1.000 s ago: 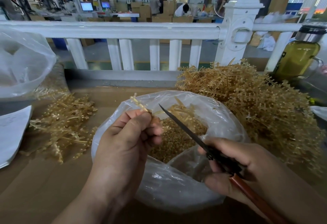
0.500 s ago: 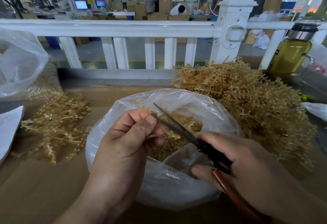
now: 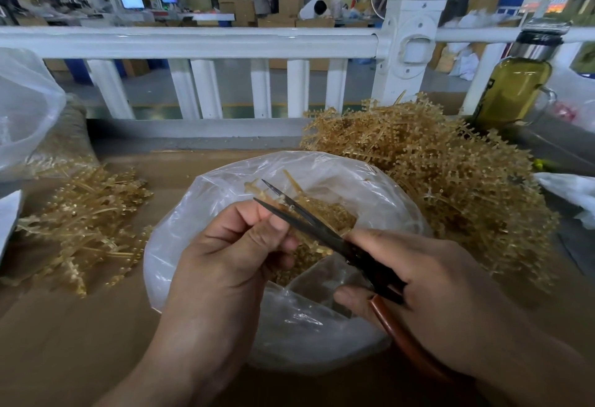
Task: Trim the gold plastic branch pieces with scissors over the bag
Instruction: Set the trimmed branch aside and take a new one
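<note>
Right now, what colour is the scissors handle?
Reddish-brown scissors handle, seen best in head view.

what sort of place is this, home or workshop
Probably a factory or packing workshop: stacked brown cardboard boxes and lit computer monitors stand beyond the white railing, and a big heap of gold plastic branch pieces lies beside the clear plastic bag.

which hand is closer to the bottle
Right. The right hand, holding the scissors, is below and left of the bottle; the left hand, pinching a branch piece, is farther left.
</note>
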{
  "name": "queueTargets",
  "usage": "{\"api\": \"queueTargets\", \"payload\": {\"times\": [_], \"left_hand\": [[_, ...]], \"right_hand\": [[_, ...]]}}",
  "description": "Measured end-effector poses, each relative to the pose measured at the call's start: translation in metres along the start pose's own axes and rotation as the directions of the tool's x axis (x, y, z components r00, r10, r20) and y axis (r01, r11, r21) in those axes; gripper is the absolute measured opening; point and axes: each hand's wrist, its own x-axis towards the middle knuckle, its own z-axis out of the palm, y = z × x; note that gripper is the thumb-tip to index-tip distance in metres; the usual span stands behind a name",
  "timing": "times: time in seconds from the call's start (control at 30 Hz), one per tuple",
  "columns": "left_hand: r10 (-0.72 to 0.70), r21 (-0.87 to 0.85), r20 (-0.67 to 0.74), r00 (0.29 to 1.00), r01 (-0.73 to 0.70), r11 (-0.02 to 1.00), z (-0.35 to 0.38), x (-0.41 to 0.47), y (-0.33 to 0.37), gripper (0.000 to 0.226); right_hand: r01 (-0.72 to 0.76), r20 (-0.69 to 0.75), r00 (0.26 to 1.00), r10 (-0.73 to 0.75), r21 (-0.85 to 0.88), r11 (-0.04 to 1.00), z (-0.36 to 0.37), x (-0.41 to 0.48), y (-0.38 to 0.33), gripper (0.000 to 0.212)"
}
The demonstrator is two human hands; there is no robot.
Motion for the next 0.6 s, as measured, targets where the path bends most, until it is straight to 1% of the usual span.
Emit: {"api": "queueTargets", "payload": {"times": [0.17,0.3,0.5,0.6], "left_hand": [[0.002,-0.005,0.024,1.0,-0.002,1.0,0.0021,-0.0011,-0.0007,0.008],[-0.004,-0.01,0.016,1.0,0.004,1.0,0.001,-0.0008,-0.0027,0.007],[0.0,-0.003,0.014,1.0,0.0,1.0,-0.0001,-0.0006,-0.0035,0.009],[-0.007,-0.008,0.014,1.0,0.007,1.0,0.0002,-0.0007,-0.0031,0.01]], "right_hand": [[0.016,-0.004,1.0,-0.016,0.0,1.0,0.0027,0.0007,0.0018,0.037],[0.021,-0.011,1.0,-0.022,-0.023,1.0,0.0033,0.0012,0.0019,0.04],[0.009,-0.025,1.0,-0.009,-0.012,1.0,0.0043,0.0006,0.0022,0.047],[0.005,-0.015,1.0,-0.005,-0.001,1.0,0.0042,0.0011,0.0023,0.045]]}}
